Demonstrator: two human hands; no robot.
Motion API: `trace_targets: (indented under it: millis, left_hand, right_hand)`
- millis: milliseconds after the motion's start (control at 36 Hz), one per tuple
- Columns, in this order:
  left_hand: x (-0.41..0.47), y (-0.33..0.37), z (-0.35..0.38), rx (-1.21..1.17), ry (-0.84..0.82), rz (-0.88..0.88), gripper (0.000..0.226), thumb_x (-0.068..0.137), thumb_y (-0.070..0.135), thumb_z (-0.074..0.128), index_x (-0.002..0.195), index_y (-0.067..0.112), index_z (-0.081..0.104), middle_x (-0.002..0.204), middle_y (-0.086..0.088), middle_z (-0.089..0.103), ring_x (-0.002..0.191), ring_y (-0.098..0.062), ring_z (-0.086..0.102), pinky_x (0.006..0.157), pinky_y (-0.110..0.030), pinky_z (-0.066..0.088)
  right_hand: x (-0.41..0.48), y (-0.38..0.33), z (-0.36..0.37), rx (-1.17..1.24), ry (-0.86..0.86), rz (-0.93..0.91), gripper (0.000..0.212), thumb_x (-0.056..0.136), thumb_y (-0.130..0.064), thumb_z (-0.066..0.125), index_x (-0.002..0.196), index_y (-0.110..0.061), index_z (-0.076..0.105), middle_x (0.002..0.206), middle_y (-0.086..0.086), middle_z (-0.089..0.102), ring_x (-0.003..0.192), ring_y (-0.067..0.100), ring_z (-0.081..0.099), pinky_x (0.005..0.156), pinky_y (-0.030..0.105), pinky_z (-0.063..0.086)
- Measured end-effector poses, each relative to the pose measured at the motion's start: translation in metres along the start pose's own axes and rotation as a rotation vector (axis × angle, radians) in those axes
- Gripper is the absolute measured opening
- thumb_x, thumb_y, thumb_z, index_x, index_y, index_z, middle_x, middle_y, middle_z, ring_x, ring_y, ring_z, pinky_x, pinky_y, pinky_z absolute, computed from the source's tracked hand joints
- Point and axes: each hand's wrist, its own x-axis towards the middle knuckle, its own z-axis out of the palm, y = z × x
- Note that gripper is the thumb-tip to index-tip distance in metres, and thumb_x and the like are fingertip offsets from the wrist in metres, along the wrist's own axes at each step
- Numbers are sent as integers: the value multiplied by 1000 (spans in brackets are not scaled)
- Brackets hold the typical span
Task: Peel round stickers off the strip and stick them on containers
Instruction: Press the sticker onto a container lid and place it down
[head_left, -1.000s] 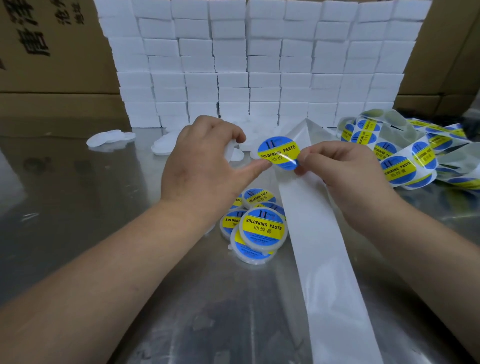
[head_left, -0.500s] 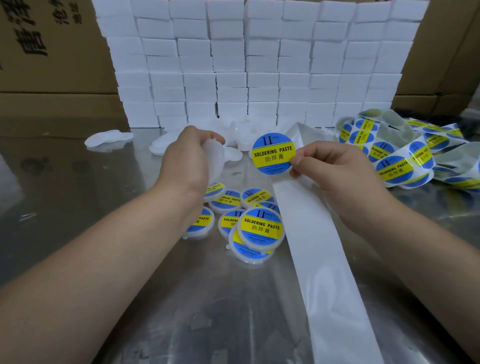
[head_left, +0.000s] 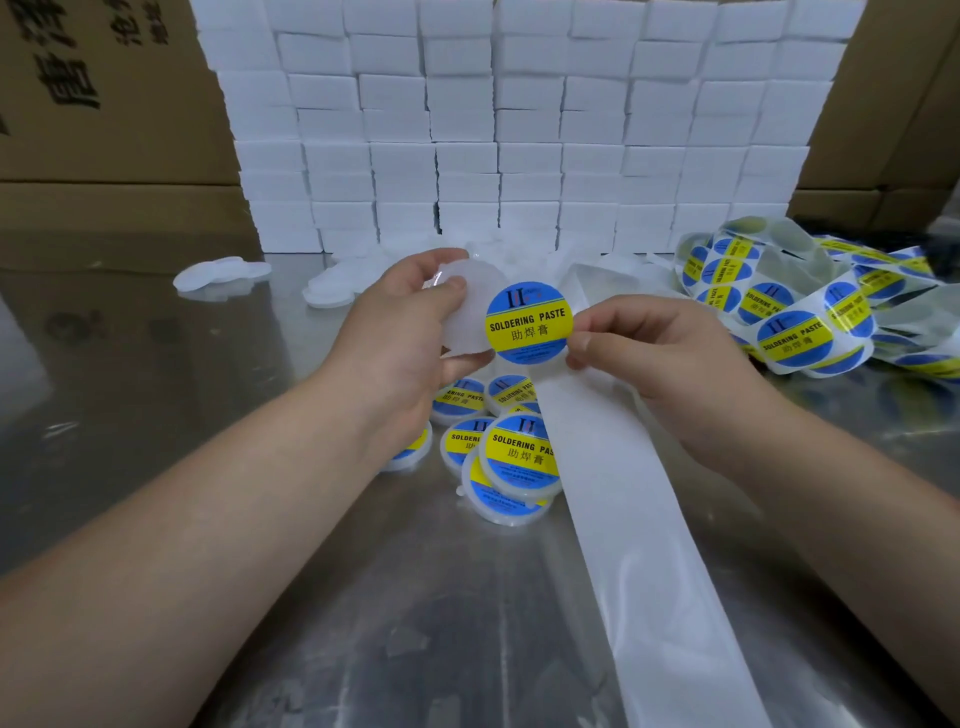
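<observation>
My left hand (head_left: 400, 343) is raised above the table (head_left: 156, 426), fingers and thumb curled round a plain white round container (head_left: 470, 325) held on edge, flat face turned toward the right. My right hand (head_left: 670, 374) pinches one round sticker (head_left: 530, 322) by its right rim between thumb and forefinger. The sticker is blue with a yellow band reading SOLDERING PASTE, and it hangs in the air facing me. Its left edge overlaps the container from where I look; I cannot tell whether the two are touching. Directly below, on the table, is a small heap of labelled containers (head_left: 519, 457), some lapped over each other. The bare backing strip (head_left: 644, 530) runs from under my right hand toward me across the table. To the right, well apart, lies a loose tangle of strip (head_left: 795, 332) carrying more of the same stickers. At the back stands a wall of stacked white blocks (head_left: 519, 130), with unlabelled white discs (head_left: 218, 275) scattered at its foot and to the left. Cardboard boxes (head_left: 104, 104) stand behind on both sides.
</observation>
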Motion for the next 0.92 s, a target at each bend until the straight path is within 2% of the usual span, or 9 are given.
trace_targets:
  millis: [111, 222, 389, 556, 750, 917]
  left_hand:
    - [-4, 1, 2, -86, -52, -53, 30, 97, 6, 38, 101, 26, 59, 118, -10, 58, 85, -24, 69, 66, -40, 59]
    - [-6, 1, 4, -129, -124, -73, 31, 95, 3, 34, 99, 20, 59, 108, -14, 63, 79, -27, 69, 67, -43, 58]
    - [-8, 0, 3, -137, -167, -78, 21, 94, 15, 38, 96, 17, 59, 97, -13, 65, 72, -28, 69, 61, -36, 58]
    - [-9, -3, 5, -69, -187, -33, 24, 92, 9, 41, 96, 22, 61, 96, -10, 65, 68, -23, 69, 62, -34, 58]
    - [-9, -5, 6, -22, -196, 1, 22, 90, 7, 51, 97, 25, 61, 88, -7, 68, 69, -22, 69, 67, -36, 58]
    - [-10, -7, 6, -6, -206, 11, 25, 89, 4, 52, 95, 27, 61, 101, -10, 65, 71, -21, 69, 64, -33, 58]
  right_hand:
    - [0, 2, 0, -25, -19, 0, 21, 81, -2, 61, 67, -18, 66, 58, -6, 61, 64, 10, 54, 63, 16, 44]
    - [-1, 2, 0, -7, -51, 8, 25, 81, 0, 61, 68, -20, 68, 59, -7, 64, 62, 5, 57, 64, 16, 47]
    - [-2, 0, 0, -12, -101, 23, 26, 82, -1, 61, 69, -23, 70, 62, -9, 68, 61, -1, 60, 63, 12, 49]
    - [-2, 1, 0, -15, -127, 42, 33, 81, -2, 61, 63, -26, 72, 63, -10, 69, 61, -1, 62, 62, 11, 49]
    - [-2, 1, 0, -42, -124, 52, 23, 81, -5, 62, 73, -24, 70, 65, -9, 69, 65, 1, 62, 67, 15, 51]
    - [-2, 1, 0, -26, -126, 49, 24, 82, -3, 61, 74, -24, 70, 64, -10, 69, 63, -1, 62, 65, 12, 50]
